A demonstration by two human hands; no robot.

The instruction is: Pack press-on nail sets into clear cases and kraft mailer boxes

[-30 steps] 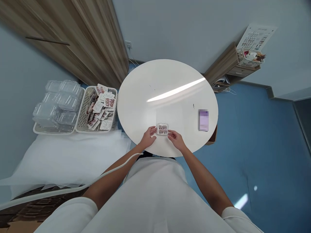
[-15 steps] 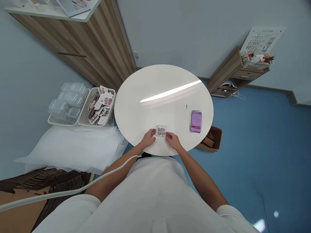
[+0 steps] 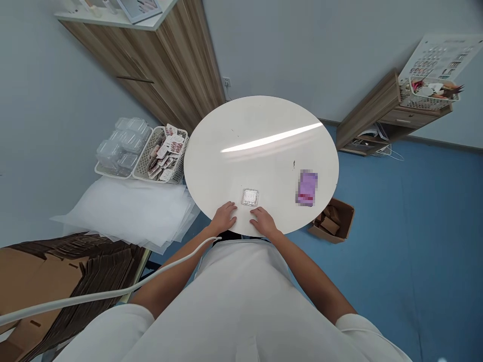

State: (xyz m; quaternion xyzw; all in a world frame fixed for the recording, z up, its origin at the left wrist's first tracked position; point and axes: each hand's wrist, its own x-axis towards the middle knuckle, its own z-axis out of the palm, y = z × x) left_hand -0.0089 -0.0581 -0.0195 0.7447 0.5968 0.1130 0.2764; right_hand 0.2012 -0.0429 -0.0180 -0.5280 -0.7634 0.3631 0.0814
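1 clear case, just beyond fingers of left hand, right hand

Beyond the fingers, a hard white streak of glare crosses the glossy table, with fainter reflections below it. The room is evenly, moderately lit. Wide-angle distortion bends the edges; right of the fingers, a purple patch is pixelated.

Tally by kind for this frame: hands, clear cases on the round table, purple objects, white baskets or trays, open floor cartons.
Hands (left, right): 2
Clear case: 1
Purple object: 1
White baskets or trays: 3
Open carton: 1
Total: 8
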